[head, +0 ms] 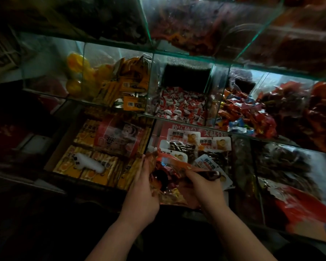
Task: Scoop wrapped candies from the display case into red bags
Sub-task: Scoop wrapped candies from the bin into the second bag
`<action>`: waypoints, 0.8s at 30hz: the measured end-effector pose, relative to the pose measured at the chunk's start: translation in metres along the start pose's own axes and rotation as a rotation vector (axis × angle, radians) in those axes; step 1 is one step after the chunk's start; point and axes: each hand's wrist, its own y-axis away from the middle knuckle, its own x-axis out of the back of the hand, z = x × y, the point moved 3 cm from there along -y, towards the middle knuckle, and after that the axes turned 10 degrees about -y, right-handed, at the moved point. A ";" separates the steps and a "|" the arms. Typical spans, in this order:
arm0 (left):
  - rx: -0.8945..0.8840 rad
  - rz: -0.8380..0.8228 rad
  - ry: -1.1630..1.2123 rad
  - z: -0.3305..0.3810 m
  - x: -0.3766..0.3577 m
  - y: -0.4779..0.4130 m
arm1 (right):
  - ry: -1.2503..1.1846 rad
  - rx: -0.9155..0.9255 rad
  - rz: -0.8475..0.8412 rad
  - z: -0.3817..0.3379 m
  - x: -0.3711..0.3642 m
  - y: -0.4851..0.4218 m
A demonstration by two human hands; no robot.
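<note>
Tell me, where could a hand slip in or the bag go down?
Barest: the dark gap behind the white-and-red candies, and the pale corner left of the yellow round things. Elsewhere packed: mixed candies at right, snack packs under the red bag held by left hand and right hand.

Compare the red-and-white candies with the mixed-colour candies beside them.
The red-and-white candies share one wrapper design; the mixed-colour candies show red, blue and orange. The red-and-white candies sit left of the glass divider, the mixed-colour candies right of it. Both are loose wrapped heaps.
</note>
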 end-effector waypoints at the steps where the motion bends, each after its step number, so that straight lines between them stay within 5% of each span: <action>1: 0.005 -0.007 0.010 0.000 0.000 0.000 | -0.076 -0.015 0.016 -0.001 0.002 0.001; 9: 0.020 0.013 -0.020 0.002 0.009 -0.001 | -0.372 -0.073 0.088 -0.028 0.046 0.019; 12: 0.008 0.192 -0.242 0.014 0.013 0.001 | -0.405 -0.041 0.111 -0.036 0.063 0.029; 15: -0.188 0.342 -0.331 0.038 0.010 0.002 | -0.412 -0.006 0.120 -0.042 0.078 0.036; 18: -0.316 0.308 -0.370 0.055 0.000 0.000 | -0.436 0.000 0.117 -0.047 0.089 0.045; 24: -0.222 0.179 -0.670 0.074 -0.014 -0.007 | -0.474 0.027 0.067 -0.064 0.108 0.064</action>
